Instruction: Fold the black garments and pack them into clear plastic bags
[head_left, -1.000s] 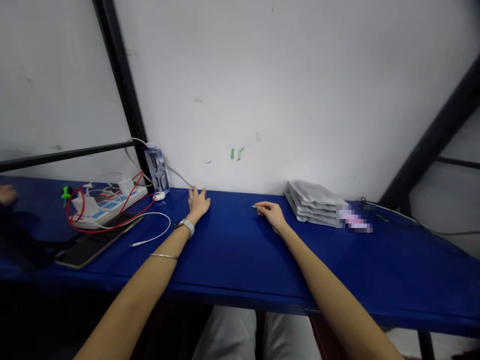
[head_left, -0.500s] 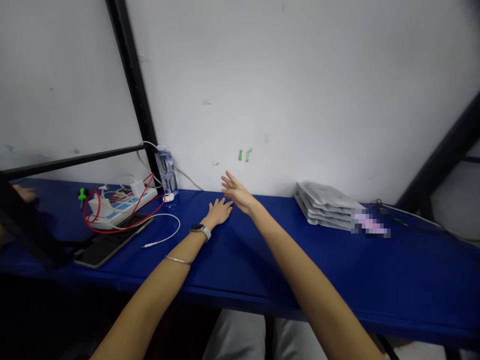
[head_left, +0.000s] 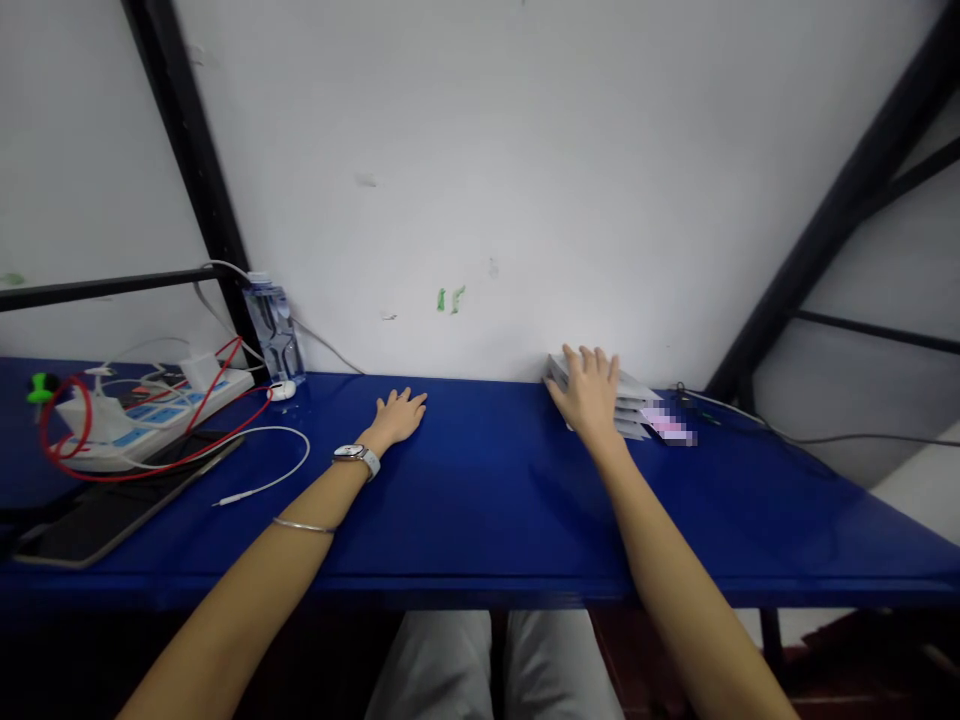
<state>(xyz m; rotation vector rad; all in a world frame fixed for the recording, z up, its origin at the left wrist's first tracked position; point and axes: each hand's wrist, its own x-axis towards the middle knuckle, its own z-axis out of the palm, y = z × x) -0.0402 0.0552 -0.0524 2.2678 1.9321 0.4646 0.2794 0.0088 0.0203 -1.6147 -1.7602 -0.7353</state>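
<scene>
My left hand (head_left: 396, 417) lies on the blue tabletop (head_left: 465, 480) with its fingers stretched out and nothing in it. A watch (head_left: 357, 457) and a thin bangle are on that arm. My right hand (head_left: 589, 392), fingers spread, is over the left part of a stack of flat grey-white packages (head_left: 634, 396). It covers much of the stack, and I cannot tell whether it touches the top one. A pink item (head_left: 667, 423), blurred by pixels, lies at the stack's right side.
At the left are a power strip (head_left: 232, 388) with red and white cables, a dark tablet-like device (head_left: 97, 515), a water bottle (head_left: 274, 330) and a small white case (head_left: 282, 391). Black frame posts (head_left: 199, 170) stand at both sides. A dark cable (head_left: 847, 440) runs along the right.
My right hand has moved right, from beside my left hand to the stack of packages. The left hand stays on the table. The view has turned to the right.
</scene>
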